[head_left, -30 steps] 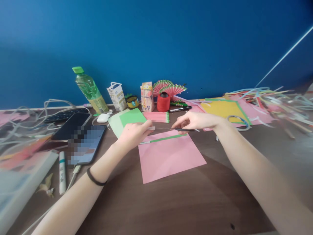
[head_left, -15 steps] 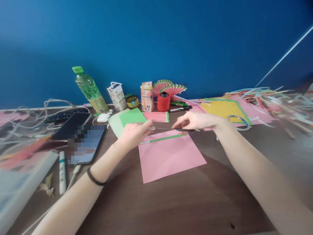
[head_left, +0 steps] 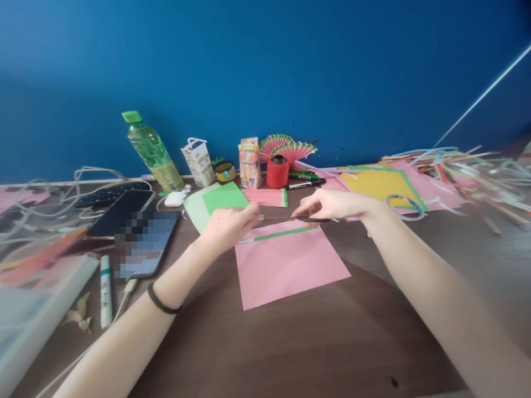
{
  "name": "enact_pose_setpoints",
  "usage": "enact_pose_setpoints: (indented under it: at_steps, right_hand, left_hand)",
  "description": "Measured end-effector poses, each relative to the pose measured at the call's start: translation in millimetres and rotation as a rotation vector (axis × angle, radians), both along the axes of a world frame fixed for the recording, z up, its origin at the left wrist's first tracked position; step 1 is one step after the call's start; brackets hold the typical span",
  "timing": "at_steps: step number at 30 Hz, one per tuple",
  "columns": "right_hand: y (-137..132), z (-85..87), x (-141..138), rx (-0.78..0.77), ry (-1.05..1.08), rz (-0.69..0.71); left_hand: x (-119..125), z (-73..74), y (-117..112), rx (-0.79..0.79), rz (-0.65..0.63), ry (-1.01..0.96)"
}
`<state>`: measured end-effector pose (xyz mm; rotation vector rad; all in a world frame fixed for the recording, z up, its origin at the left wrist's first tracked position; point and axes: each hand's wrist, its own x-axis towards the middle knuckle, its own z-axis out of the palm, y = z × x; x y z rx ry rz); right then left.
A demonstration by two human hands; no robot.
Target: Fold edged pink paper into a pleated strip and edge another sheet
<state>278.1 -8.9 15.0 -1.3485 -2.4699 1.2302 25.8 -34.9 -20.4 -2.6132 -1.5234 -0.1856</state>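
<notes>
My left hand (head_left: 232, 225) is closed in a pinch on a small whitish strip (head_left: 258, 216), just above the far left edge of a pink paper sheet (head_left: 290, 265). Across from it, my right hand (head_left: 317, 209) has its fingers wrapped round a slim black-handled tool (head_left: 319, 220). The tool's thin metal end points left at the strip; whether it is a blade or scissors I cannot tell. Along the sheet's far edge runs a green strip (head_left: 284, 234) with a short white piece at its left end. Light and bright green papers (head_left: 226, 198) lie beyond my left hand.
Behind stand a green bottle (head_left: 153, 152), a drink carton (head_left: 199, 163), a patterned carton (head_left: 249, 163) and a red thread spool (head_left: 277, 172). Pink-green pleated fans (head_left: 296, 152) rest there. Phones (head_left: 160, 249) and a marker (head_left: 106, 292) lie left; yellow paper (head_left: 373, 188) and loose strips (head_left: 477, 177) right.
</notes>
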Motion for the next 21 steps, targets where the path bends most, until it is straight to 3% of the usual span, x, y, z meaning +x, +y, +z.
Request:
enact_pose_setpoints:
  at_steps: [21]
  right_hand:
    - [1.4,-1.4,2.0,0.002,0.02,0.005]
  left_hand:
    - [0.9,-4.3,2.3,-0.038,0.026,-0.031]
